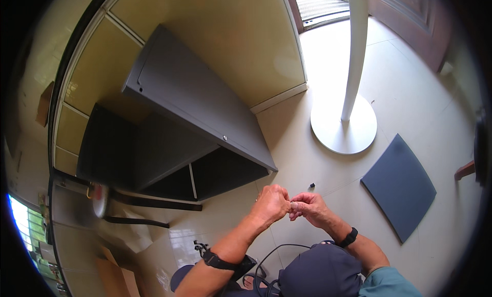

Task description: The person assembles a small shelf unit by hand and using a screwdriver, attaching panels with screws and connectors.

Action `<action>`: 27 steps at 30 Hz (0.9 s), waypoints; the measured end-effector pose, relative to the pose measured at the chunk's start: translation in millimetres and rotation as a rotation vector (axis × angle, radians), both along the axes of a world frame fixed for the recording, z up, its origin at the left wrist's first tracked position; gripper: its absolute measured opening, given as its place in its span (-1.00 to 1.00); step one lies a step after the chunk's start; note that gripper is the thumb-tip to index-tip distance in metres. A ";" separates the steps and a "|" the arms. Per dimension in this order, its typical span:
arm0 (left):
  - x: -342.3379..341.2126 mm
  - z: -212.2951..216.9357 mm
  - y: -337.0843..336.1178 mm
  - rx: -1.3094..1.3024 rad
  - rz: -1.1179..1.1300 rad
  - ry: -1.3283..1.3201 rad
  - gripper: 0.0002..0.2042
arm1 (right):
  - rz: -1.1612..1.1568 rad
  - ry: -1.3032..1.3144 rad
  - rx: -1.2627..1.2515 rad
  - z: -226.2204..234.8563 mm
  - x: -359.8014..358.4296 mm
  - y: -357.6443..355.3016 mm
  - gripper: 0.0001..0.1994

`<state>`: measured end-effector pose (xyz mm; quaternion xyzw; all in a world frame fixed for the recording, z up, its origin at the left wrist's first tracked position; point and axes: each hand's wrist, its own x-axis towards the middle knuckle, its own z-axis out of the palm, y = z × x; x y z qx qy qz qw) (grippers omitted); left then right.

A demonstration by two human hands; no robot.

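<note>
My left hand (pixel 273 202) and my right hand (pixel 311 210) meet in front of me above the tiled floor, their fingertips touching. The left one is closed, back of the hand upward. Thumb and finger of the right pinch together against it. Whatever lies between them is too small and covered to name. Just beyond the right hand, a small black piece (pixel 312 185) lies on the floor. Ahead and to the left stands a dark grey cabinet (pixel 200 97), its open side showing inner panels. A small round metal fitting (pixel 224 138) sits on its upper panel.
A loose grey panel (pixel 401 189) lies flat on the floor at right. Beyond it a white pole rises from a round base (pixel 333 138). Black chair-like legs (pixel 148 200) reach out at left, above a cardboard box (pixel 115 276). A yellowish wall (pixel 246 41) backs the cabinet.
</note>
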<state>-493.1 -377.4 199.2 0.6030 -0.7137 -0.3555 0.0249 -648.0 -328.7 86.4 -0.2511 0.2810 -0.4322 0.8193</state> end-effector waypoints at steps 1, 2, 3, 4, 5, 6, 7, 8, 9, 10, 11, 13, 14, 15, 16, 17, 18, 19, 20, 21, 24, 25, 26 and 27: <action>2.8 -8.4 -2.0 0.010 0.037 0.016 -0.84 | -0.006 0.008 0.006 -5.3 2.1 -2.9 -0.76; 1.4 -13.3 -3.5 0.022 0.026 0.014 -0.84 | -0.003 0.029 -0.002 -10.5 0.9 -3.4 -0.76; 0.2 -16.9 -5.8 0.114 0.117 0.100 -0.85 | 0.001 0.050 -0.008 -14.8 -1.4 -6.4 -0.77; 0.0 -22.4 -7.0 0.208 0.209 0.184 -0.86 | 0.015 0.093 -0.005 -17.6 -5.2 -11.0 -0.77; 6.8 -28.5 -6.9 0.211 0.215 0.170 -0.86 | 0.032 0.153 -0.030 -17.0 -3.6 -18.0 -0.79; 11.8 -37.5 -7.6 0.282 0.383 0.376 -0.87 | 0.006 0.219 -0.026 -16.0 -5.2 -25.5 -0.80; 17.1 -47.1 -10.0 0.352 0.551 0.582 -0.87 | -0.021 0.287 -0.020 -16.4 -6.9 -33.6 -0.80; 24.1 -55.7 -13.9 0.374 0.636 0.646 -0.87 | -0.059 0.359 -0.029 -20.1 -8.1 -42.7 -0.80; 31.4 -66.2 -16.8 0.384 0.634 0.645 -0.87 | -0.097 0.436 -0.037 -24.7 -9.5 -52.4 -0.80; 39.2 -78.0 -17.7 0.386 0.834 0.803 -0.85 | -0.131 0.509 -0.065 -26.4 -10.9 -62.1 -0.79; 47.6 -91.3 -18.9 0.383 1.036 0.959 -0.83 | -0.153 0.577 -0.076 -33.1 -10.8 -72.5 -0.78; 72.5 -127.6 -23.2 0.393 1.147 0.976 -0.82 | -0.162 0.703 -0.075 -32.1 -4.7 -90.9 -0.77; 88.0 -147.5 -24.6 0.429 1.269 1.091 -0.83 | -0.154 0.699 -0.073 -34.5 1.7 -99.3 -0.77; 92.6 -157.0 -26.4 0.477 1.384 1.209 -0.84 | -0.160 0.759 -0.089 -39.3 4.8 -107.1 -0.78; 96.7 -166.3 -26.7 0.452 1.401 1.228 -0.83 | -0.164 0.819 -0.106 -44.1 9.2 -113.7 -0.78; 101.1 -175.1 -26.1 0.458 1.404 1.228 -0.83 | -0.162 0.823 -0.102 -48.8 15.1 -119.3 -0.78; 98.7 -175.3 -24.9 0.413 1.452 1.291 -0.83 | -0.157 0.856 -0.091 -54.7 20.2 -123.6 -0.78; 96.8 -176.1 -25.0 0.365 1.500 1.353 -0.82 | -0.150 0.887 -0.080 -60.3 25.2 -127.3 -0.79; 96.5 -179.9 -26.8 0.374 1.506 1.351 -0.82 | -0.140 0.920 -0.078 -64.5 30.1 -130.3 -0.78; 96.0 -182.8 -29.4 0.383 1.541 1.363 -0.81 | -0.136 0.925 -0.071 -71.2 34.1 -131.9 -0.78; 97.1 -188.7 -34.5 0.351 1.519 1.307 -0.79 | -0.171 0.923 -0.101 -92.0 49.8 -137.9 -0.79; 96.1 -190.0 -35.6 0.316 1.454 1.238 -0.78 | -0.214 0.987 -0.178 -96.9 53.9 -139.3 -0.80; 95.2 -191.2 -37.2 0.318 1.463 1.239 -0.78 | -0.256 1.051 -0.256 -101.8 57.1 -140.1 -0.81; 90.6 -188.1 -39.3 0.288 1.440 1.280 -0.77 | -0.247 1.056 -0.253 -102.9 58.5 -140.5 -0.81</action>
